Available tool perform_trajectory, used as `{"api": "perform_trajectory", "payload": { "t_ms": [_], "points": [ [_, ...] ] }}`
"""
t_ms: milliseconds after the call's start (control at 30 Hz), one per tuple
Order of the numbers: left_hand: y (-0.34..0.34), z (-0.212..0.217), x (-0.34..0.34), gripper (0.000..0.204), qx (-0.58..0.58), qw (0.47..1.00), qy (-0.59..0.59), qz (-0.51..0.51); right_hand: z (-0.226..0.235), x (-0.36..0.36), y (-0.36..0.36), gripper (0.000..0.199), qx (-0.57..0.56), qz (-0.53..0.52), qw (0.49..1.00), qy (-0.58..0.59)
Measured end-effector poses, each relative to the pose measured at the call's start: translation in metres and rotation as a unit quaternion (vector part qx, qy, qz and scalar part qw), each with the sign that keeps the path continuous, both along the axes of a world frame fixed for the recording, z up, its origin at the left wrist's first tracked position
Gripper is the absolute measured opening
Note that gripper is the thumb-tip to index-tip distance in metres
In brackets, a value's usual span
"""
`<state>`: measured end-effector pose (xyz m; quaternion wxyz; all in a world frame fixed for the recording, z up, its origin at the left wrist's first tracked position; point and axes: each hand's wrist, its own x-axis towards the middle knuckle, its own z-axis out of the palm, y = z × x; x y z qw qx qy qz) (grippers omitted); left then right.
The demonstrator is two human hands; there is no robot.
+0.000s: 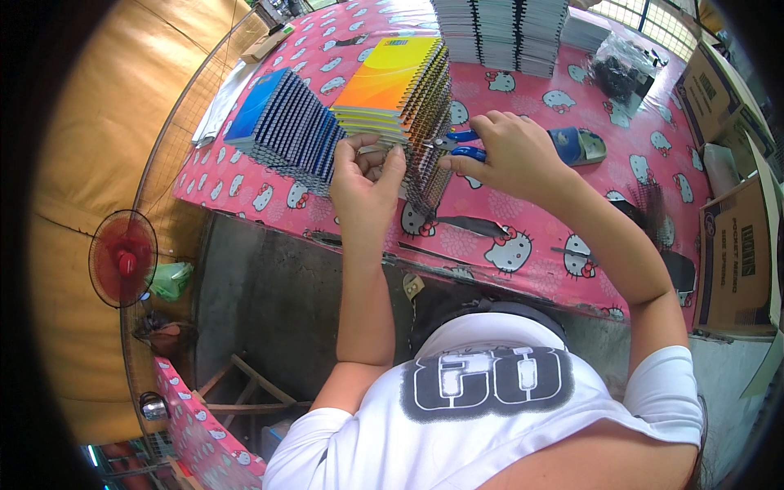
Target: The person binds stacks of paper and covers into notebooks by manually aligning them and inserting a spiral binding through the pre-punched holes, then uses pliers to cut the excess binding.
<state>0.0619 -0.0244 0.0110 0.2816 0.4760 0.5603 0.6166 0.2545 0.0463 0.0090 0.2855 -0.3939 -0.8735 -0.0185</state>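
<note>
A tall stack of spiral notebooks (384, 77) with yellow and orange covers stands on the table, its black wire bindings facing right. My left hand (365, 173) is closed at the stack's near edge, fingers curled and thumb up against a notebook there; part of the grip is hidden. In my right hand (516, 151) is a pair of pliers with blue handles (468, 153). Their jaws point left and reach the wire bindings, beside my left thumb. Left of this stack, blue spiral notebooks (273, 118) lie in a slanting pile.
The pink patterned table cover (555, 224) is torn along the near edge. More bound stacks (502, 37) stand at the back. A blue roundish object (578, 145) lies beyond my right wrist. Cardboard boxes (739, 245) stand at right, a red fan (124, 260) at left.
</note>
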Motion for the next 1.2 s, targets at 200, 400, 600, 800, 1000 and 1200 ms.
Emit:
{"api": "perform_trajectory", "payload": {
  "t_ms": [200, 400, 600, 800, 1000, 1200],
  "points": [
    [0.003, -0.004, 0.003, 0.031, 0.053, 0.998, 0.027, -0.033, 0.002, -0.01, -0.003, 0.06, -0.002, -0.001, 1.0, -0.006],
    [0.008, -0.011, -0.004, 0.028, 0.069, 0.996, 0.061, -0.01, 0.005, -0.015, -0.002, 0.063, -0.089, -0.007, 0.995, -0.041],
    [0.0, -0.007, -0.006, 0.032, -0.016, 0.993, -0.094, -0.066, -0.01, -0.003, -0.008, 0.057, 0.078, 0.002, 0.997, 0.025],
    [0.005, -0.015, -0.007, 0.035, 0.017, 0.997, -0.05, -0.054, -0.013, -0.014, -0.005, 0.057, 0.073, -0.005, 0.997, 0.015],
    [0.008, -0.021, -0.016, 0.033, 0.015, 0.999, 0.005, -0.048, -0.007, -0.017, -0.008, 0.058, -0.1, -0.026, 0.994, -0.043],
    [0.002, -0.012, -0.011, 0.035, -0.044, 0.997, -0.05, -0.05, -0.026, -0.006, -0.005, 0.058, 0.141, -0.003, 0.988, 0.064]
  ]
}}
